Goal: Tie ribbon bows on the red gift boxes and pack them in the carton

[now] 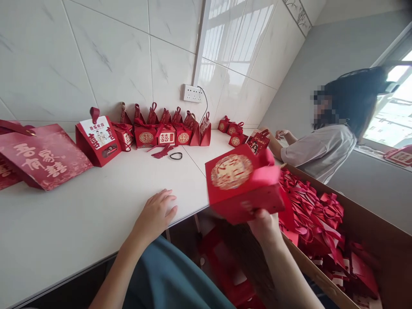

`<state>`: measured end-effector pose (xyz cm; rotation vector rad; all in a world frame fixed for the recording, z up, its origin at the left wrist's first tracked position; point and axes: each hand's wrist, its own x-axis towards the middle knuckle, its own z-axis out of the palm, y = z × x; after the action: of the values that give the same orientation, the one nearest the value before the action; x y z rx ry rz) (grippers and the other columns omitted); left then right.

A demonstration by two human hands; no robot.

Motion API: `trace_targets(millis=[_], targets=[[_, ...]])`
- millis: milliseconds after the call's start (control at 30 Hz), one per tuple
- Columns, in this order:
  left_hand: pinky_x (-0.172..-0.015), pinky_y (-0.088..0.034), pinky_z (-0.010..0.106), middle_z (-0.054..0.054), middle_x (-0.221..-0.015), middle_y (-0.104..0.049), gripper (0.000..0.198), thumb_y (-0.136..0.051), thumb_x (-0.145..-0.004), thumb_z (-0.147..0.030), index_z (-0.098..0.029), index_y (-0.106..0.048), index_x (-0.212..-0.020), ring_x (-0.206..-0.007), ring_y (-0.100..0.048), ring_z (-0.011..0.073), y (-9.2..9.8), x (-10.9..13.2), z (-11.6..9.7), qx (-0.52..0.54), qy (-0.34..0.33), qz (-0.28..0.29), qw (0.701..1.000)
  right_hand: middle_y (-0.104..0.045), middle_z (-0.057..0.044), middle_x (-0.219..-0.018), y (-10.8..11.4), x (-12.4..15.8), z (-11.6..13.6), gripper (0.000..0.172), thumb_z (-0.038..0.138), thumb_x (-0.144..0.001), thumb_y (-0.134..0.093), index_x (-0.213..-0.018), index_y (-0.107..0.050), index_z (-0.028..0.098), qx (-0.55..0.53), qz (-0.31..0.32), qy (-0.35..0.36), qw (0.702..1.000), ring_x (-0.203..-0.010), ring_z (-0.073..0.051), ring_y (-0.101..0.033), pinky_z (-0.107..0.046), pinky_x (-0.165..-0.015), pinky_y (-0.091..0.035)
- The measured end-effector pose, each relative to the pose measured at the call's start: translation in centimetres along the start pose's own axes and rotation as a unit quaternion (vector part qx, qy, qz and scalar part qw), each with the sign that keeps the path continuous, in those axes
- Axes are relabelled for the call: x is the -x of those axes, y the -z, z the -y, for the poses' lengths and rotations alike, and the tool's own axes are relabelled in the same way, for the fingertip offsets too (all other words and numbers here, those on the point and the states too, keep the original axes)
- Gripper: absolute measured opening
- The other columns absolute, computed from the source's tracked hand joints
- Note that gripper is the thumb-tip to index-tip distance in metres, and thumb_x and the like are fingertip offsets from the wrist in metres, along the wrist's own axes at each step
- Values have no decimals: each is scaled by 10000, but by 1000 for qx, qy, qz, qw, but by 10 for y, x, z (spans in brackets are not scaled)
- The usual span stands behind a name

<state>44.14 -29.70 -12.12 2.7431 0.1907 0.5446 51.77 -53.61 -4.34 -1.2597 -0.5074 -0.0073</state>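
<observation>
My right hand (264,224) grips from below a red gift box (241,184) with a gold round emblem, holding it up past the table's front edge; the box is a little smeared by motion. My left hand (156,213) lies flat on the white table (96,214) near its front edge, fingers stretched out and holding nothing. Just to the right of the held box stands a cardboard carton (363,223) full of flat red boxes with ribbons (309,214).
Several folded red gift boxes (154,133) stand in a row against the tiled wall. A large red paper bag (41,161) lies at the left. A black hair tie (176,156) and a loose ribbon (162,151) lie mid-table. Another person (325,141) handles a box at the far right.
</observation>
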Motion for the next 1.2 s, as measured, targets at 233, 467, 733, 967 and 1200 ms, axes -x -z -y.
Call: trace_targets(millis=[233,467,733,967,1200], targets=[[-978,-456,469,93,-1227,-604,346,-401,-837,-388,-196,-632,-1009,-1192,-519,286,-4,-1,5,10,-2,-10,1000,-698,-40,-1036,-16,3,2,764,646,-521,-732,-1176,-591,279,-274,-23,-162,948,-1169,-303,-530,-515,-1004,-405],[-979,-454,476,103,-1227,-604,357,-395,-829,-376,-186,-632,-1017,-1184,-527,290,-3,-2,3,12,-2,-9,1000,-645,-78,-1150,-12,4,6,697,636,-653,-658,-1230,-551,259,-349,48,-234,906,-1098,-272,-579,-503,-984,-424],[-962,-467,470,99,-1202,-620,315,-405,-822,-355,-208,-630,-987,-1164,-545,281,-5,-1,4,10,-9,-26,1000,-569,-106,-1261,-13,1,-2,683,710,-758,-452,-1215,-543,211,-287,81,-243,923,-1123,-274,-562,-503,-1005,-403],[-983,-426,485,110,-1214,-607,327,-376,-818,-380,-224,-603,-995,-1185,-524,283,-13,-4,12,0,-23,-27,999,-464,-122,-1326,53,7,-17,772,344,-622,-769,-1301,-413,258,296,0,133,946,-1187,-308,-505,-526,-957,-449],[-955,-431,485,95,-1166,-613,344,-391,-798,-468,-241,-583,-971,-1164,-528,314,-22,-6,25,34,-47,-46,997,-398,-169,-1353,178,15,36,913,201,-651,-722,-1415,-226,253,642,-28,256,722,-1205,-324,-477,-526,-902,-492]])
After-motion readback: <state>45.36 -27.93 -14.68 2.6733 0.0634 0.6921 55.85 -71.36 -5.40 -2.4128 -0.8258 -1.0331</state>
